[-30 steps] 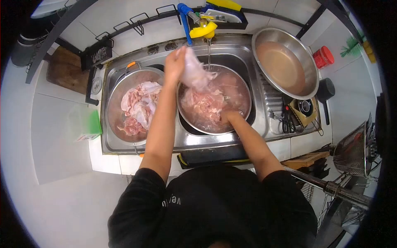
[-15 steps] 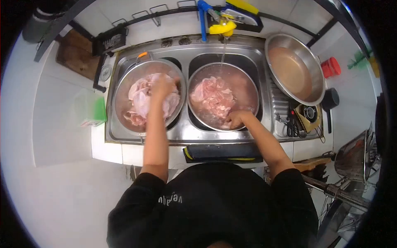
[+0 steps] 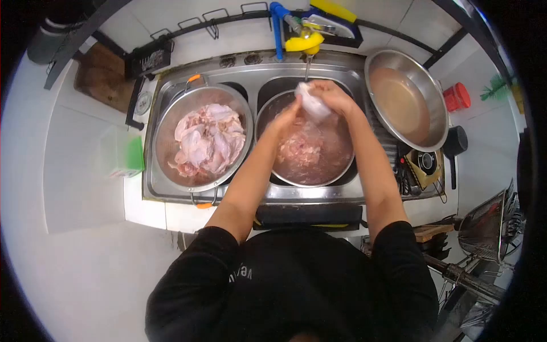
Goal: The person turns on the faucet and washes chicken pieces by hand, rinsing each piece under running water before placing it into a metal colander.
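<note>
A pale, wet piece of raw chicken [image 3: 313,104] is between my two hands, just below the yellow-wrapped faucet [image 3: 305,43]. My right hand [image 3: 333,96] is closed around its upper right side. Against its left edge, the fingers of my left hand [image 3: 286,118] are pressed, somewhat blurred. Both hands are above a round metal bowl [image 3: 259,122] in the right sink basin, where more raw chicken [image 3: 299,149] lies in cloudy pinkish water. In the left basin, a metal colander-like pan [image 3: 162,142] with orange handles holds a heap of raw chicken pieces [image 3: 208,139].
On the drainboard at right, a large metal basin [image 3: 443,108] of cloudy water leans at a tilt. Nearby are a red cup [image 3: 456,97], a black pan [image 3: 455,140] and utensils. A green-lidded container [image 3: 134,154] stands left. A black rack [image 3: 199,21] runs along the back wall.
My left hand has moved from the left pan over to the right bowl. My right hand has risen from the bowl's near edge toward the faucet, and a chicken piece is now between both hands.
</note>
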`<state>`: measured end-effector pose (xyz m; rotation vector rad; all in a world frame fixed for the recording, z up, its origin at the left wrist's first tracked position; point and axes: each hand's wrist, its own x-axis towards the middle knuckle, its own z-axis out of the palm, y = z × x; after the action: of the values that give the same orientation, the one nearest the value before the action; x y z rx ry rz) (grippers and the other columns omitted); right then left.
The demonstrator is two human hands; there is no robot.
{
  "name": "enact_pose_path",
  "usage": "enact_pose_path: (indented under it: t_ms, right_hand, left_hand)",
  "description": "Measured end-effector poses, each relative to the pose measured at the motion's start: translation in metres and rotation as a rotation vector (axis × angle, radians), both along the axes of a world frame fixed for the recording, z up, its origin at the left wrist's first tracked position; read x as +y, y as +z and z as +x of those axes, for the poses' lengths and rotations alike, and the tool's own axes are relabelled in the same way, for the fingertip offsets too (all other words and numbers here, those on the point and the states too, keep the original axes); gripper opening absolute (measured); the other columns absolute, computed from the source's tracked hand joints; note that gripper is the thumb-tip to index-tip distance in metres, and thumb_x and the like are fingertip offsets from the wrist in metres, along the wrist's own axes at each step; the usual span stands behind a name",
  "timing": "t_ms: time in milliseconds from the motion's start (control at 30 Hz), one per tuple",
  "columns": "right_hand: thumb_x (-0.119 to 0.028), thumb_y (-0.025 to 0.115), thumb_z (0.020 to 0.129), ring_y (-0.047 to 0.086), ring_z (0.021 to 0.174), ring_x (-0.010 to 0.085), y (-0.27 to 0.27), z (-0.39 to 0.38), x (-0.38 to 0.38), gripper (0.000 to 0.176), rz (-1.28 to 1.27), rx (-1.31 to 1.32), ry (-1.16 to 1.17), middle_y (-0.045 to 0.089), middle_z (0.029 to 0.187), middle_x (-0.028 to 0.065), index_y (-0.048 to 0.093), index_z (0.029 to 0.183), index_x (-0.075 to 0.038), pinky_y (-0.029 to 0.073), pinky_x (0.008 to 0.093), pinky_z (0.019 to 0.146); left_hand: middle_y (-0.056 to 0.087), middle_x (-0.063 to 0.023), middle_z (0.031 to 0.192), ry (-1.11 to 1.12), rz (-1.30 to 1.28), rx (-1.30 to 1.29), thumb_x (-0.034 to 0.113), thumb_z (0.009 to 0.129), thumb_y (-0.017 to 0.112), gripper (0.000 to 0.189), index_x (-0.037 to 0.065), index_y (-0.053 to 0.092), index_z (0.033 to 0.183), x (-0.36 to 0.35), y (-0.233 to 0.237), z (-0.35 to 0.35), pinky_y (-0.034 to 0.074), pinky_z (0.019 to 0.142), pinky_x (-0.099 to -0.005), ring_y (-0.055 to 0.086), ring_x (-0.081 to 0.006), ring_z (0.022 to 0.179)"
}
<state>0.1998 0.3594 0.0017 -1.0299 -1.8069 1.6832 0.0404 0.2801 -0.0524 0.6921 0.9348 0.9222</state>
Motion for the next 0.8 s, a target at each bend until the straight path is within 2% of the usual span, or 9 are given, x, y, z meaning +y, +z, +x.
enact_pose_path:
  t_ms: [233, 300, 433, 500, 533, 567, 667, 767, 800]
  right_hand:
    - [-0.022, 0.058, 0.087, 0.062, 0.077, 0.0178, -0.036, -0.029, 0.017, 0.03, -0.308, 0.554, -0.441, 0.065, 0.093, 0.0074, 0.058, 0.11, -0.003, 0.049, 0.0292, 0.071]
    - [-0.025, 0.059, 0.086, 0.062, 0.08, 0.0261, -0.043, -0.046, -0.004, 0.033, 0.484, 0.21, -0.606, 0.065, 0.097, 0.0101, 0.057, 0.109, -0.001, 0.049, 0.0337, 0.076]
    - [-0.031, 0.054, 0.088, 0.062, 0.082, 0.0316, -0.043, -0.07, -0.012, 0.037, 0.556, 0.196, -0.947, 0.065, 0.093, 0.0142, 0.059, 0.102, 0.003, 0.047, 0.0368, 0.078]
    - [-0.034, 0.048, 0.09, 0.062, 0.081, 0.0314, -0.03, -0.051, 0.002, 0.041, 0.227, -0.103, -0.872, 0.065, 0.086, 0.0175, 0.061, 0.095, 0.005, 0.047, 0.037, 0.074]
    - [-0.036, 0.043, 0.092, 0.062, 0.079, 0.0285, -0.106, -0.044, 0.052, 0.047, 0.073, 0.196, -0.865, 0.065, 0.08, 0.0181, 0.062, 0.09, 0.007, 0.046, 0.0379, 0.071]
    - [-0.035, 0.045, 0.092, 0.061, 0.078, 0.0265, -0.054, -0.036, 0.03, 0.045, -0.244, 0.225, -0.898, 0.065, 0.084, 0.0168, 0.062, 0.094, 0.006, 0.047, 0.0385, 0.07]
    - [-0.035, 0.047, 0.092, 0.061, 0.078, 0.0238, -0.024, -0.032, 0.017, 0.043, -0.43, 0.178, -0.846, 0.064, 0.091, 0.0152, 0.061, 0.099, 0.005, 0.047, 0.0386, 0.071]
    - [-0.034, 0.05, 0.091, 0.061, 0.079, 0.0231, -0.029, -0.031, 0.008, 0.041, -0.481, 0.358, -0.647, 0.063, 0.096, 0.0146, 0.06, 0.105, 0.003, 0.048, 0.0386, 0.073]
    - [-0.033, 0.052, 0.09, 0.061, 0.078, 0.022, -0.034, -0.031, 0.005, 0.039, -0.358, 0.405, -0.549, 0.063, 0.096, 0.0138, 0.06, 0.105, 0.003, 0.048, 0.0369, 0.073]
  left_hand:
    - [0.051, -0.0123, 0.121, 0.319, 0.019, -0.055, 0.051, 0.086, 0.05, 0.06, 0.008, 0.04, 0.127, 0.063, 0.021, 0.009, 0.048, 0.082, -0.0438, 0.056, -0.0258, 0.1]
    - [0.061, -0.0104, 0.102, 0.61, 0.035, 0.239, 0.042, 0.089, 0.053, 0.047, 0.001, 0.055, 0.112, 0.071, 0.024, 0.013, 0.047, 0.078, -0.036, 0.058, -0.0218, 0.09]
    - [0.064, -0.0113, 0.093, 0.668, 0.011, 0.159, 0.04, 0.091, 0.049, 0.043, -0.001, 0.06, 0.103, 0.073, 0.019, 0.025, 0.046, 0.074, -0.0314, 0.059, -0.0194, 0.083]
    - [0.065, -0.0108, 0.091, 0.608, 0.317, 0.378, 0.04, 0.093, 0.043, 0.047, -0.003, 0.062, 0.099, 0.075, 0.002, 0.031, 0.046, 0.072, -0.0304, 0.059, -0.0171, 0.081]
    - [0.066, -0.0149, 0.091, 0.637, 0.449, 0.427, 0.038, 0.093, 0.042, 0.046, -0.004, 0.062, 0.093, 0.078, -0.01, 0.035, 0.046, 0.072, -0.0348, 0.062, -0.0247, 0.079]
    - [0.066, -0.0149, 0.091, 0.638, 0.45, 0.435, 0.038, 0.093, 0.042, 0.046, -0.004, 0.062, 0.093, 0.074, -0.005, 0.033, 0.046, 0.072, -0.0348, 0.062, -0.0247, 0.079]
    - [0.059, -0.0285, 0.096, 0.445, 0.404, 0.881, 0.033, 0.089, 0.047, 0.042, -0.006, 0.06, 0.093, 0.058, 0.038, 0.027, 0.044, 0.077, -0.0449, 0.055, -0.0456, 0.09]
    - [0.061, -0.0211, 0.089, 0.412, 0.504, 1.221, 0.031, 0.092, 0.043, 0.04, -0.005, 0.055, 0.102, 0.083, 0.004, 0.006, 0.045, 0.073, -0.0387, 0.061, -0.0284, 0.084]
    - [0.062, -0.019, 0.089, 0.445, 0.417, 0.936, 0.032, 0.092, 0.044, 0.039, -0.004, 0.056, 0.099, 0.089, -0.01, -0.001, 0.047, 0.073, -0.039, 0.061, -0.0284, 0.085]
